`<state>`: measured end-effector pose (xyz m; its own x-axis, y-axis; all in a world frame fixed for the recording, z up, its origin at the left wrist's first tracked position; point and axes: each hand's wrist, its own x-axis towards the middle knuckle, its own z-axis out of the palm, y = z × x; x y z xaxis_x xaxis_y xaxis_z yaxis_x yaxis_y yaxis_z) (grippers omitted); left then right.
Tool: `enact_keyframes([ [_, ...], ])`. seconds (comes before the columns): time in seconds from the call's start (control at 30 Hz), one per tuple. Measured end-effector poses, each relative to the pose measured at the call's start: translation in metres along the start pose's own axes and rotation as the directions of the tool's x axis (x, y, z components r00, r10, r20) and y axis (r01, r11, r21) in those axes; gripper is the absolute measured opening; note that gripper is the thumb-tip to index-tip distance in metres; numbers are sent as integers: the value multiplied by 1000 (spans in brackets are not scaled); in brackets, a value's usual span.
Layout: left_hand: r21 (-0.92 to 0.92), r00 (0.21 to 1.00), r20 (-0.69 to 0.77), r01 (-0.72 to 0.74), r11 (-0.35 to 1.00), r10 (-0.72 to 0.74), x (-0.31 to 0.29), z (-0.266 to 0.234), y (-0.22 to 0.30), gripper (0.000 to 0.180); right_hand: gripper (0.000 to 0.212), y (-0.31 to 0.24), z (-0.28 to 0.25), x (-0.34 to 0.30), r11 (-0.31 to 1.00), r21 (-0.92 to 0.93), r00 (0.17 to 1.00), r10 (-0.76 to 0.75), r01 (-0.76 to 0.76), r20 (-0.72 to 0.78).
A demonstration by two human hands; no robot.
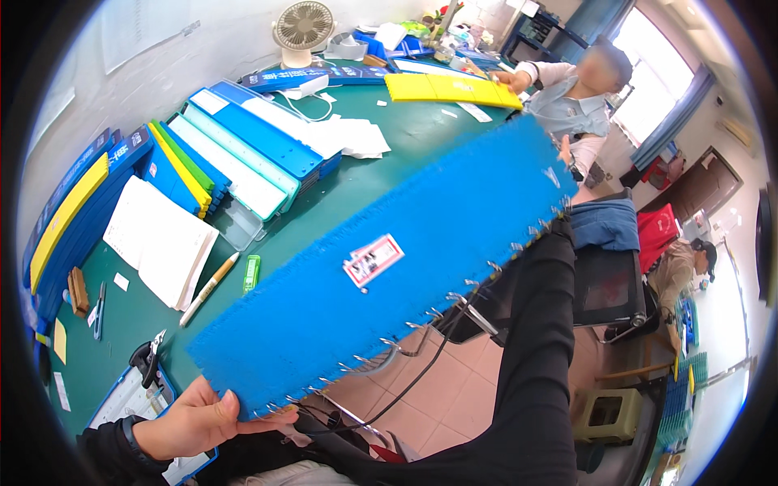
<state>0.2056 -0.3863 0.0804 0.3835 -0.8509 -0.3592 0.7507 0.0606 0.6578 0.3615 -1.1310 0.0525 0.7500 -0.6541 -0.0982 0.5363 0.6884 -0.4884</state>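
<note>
A long blue panel (454, 219) with a fuzzy upper edge and a row of metal hooks (389, 346) along its lower edge is held up slantwise across the middle of the view. A small red-and-white sticker (373, 261) is on its face. My left hand (212, 417) grips the panel's lower left corner, thumb on the front face. My right arm, in a black sleeve (539, 324), reaches up to the panel's right end. There the panel hides my right hand, so its fingers do not show.
On the green table (356, 186) are stacked blue cases (267, 130), an open notebook (158, 243), a pen (209, 289), a green box (252, 274), pliers (147, 356) and a fan (303, 34). Across from me a person holds a yellow strip (454, 91); another person (673, 275) is at the far right.
</note>
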Motion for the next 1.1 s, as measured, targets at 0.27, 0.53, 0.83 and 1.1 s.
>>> enact_keyframes([
  [0.27,-3,999,-24,-24,1000,24,13,11,-3,56,45,17,31,-96,983,-36,978,-177,182,114],
  [0.53,101,941,235,-273,957,244,59,40,46,52,29,-28,-18,-167,621,-465,754,-351,631,555],
  [0.83,139,723,599,-518,844,345,98,77,96,49,22,-45,4,-305,613,-444,755,-489,654,437],
  [1.1,189,795,549,-420,888,259,92,87,69,38,23,-21,26,-403,384,-449,590,-574,807,569],
])
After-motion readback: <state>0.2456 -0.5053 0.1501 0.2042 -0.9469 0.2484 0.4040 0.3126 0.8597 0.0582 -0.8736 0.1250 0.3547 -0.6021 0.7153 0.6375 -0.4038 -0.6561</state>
